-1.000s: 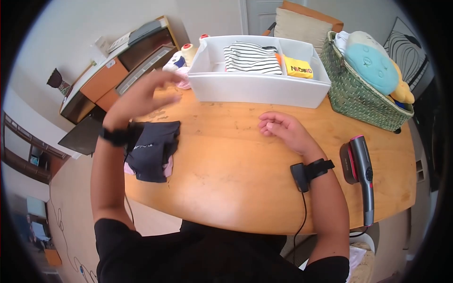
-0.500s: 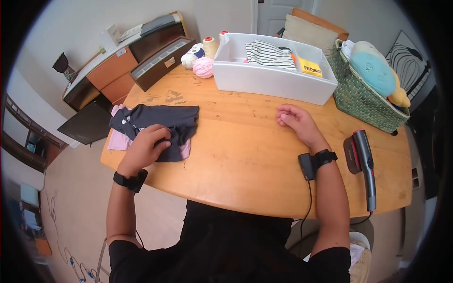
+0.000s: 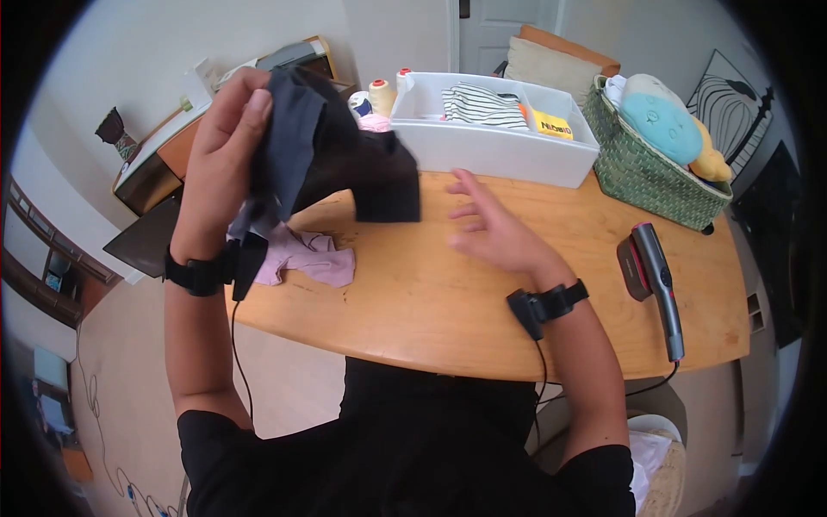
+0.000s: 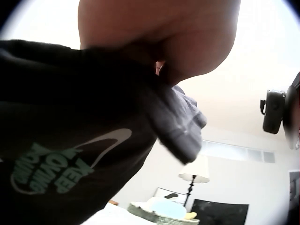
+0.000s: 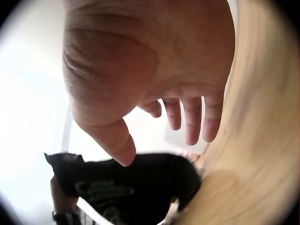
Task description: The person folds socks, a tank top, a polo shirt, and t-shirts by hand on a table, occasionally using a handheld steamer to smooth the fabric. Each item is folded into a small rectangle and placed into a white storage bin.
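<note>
My left hand point(image 3: 226, 142) is raised above the table's left end and grips a dark garment point(image 3: 345, 155) that hangs from it in the air. In the left wrist view the same dark garment point(image 4: 70, 154) shows a light printed logo under my palm point(image 4: 159, 37). A pink garment point(image 3: 310, 256) lies crumpled on the wooden table point(image 3: 482, 319) below it. My right hand point(image 3: 487, 226) hovers over the table's middle with fingers spread, holding nothing. In the right wrist view my right hand point(image 5: 154, 84) is seen from below, and beyond its fingers hangs the dark garment point(image 5: 136, 180).
A white bin point(image 3: 508, 151) with folded striped and yellow clothes stands at the table's back. A green woven basket point(image 3: 655, 177) with soft toys sits at the back right. A handheld steamer point(image 3: 655, 276) lies at the right. Yarn and thread spools point(image 3: 379, 95) stand behind the garment.
My left hand has gripped the dark garment and lifted it off the table, uncovering the pink one. My right hand has opened its fingers and shifted left toward the garment.
</note>
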